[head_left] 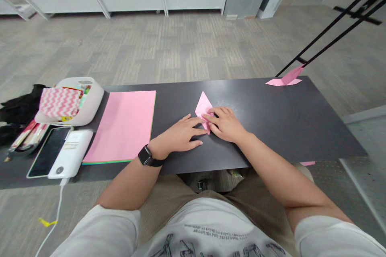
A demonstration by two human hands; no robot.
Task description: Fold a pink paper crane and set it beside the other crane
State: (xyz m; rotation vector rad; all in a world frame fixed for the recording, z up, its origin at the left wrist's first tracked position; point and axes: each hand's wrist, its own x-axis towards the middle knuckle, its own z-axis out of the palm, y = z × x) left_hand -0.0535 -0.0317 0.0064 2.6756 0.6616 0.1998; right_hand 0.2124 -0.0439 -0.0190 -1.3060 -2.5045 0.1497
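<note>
Grey carpet point(193, 52) lies beyond a dark table point(286, 120), where a folded paper point(203, 104) sits mid-table, right of a pink stack point(123, 124). The left hand point(181, 133), fingers spread, touches the paper's near end; the right hand point(225, 124) bends its fingers over the middle, though whether they pinch it I cannot tell.

Left hand point(182, 133) spread, right hand point(225, 124) curled (apparently).

My feed is bright and evenly lit; I see soft glare on the dark counter point(271, 124), faint shadows, wide-angle stretch toward the edges, slightly blurred print on the shirt point(217, 219)
</note>
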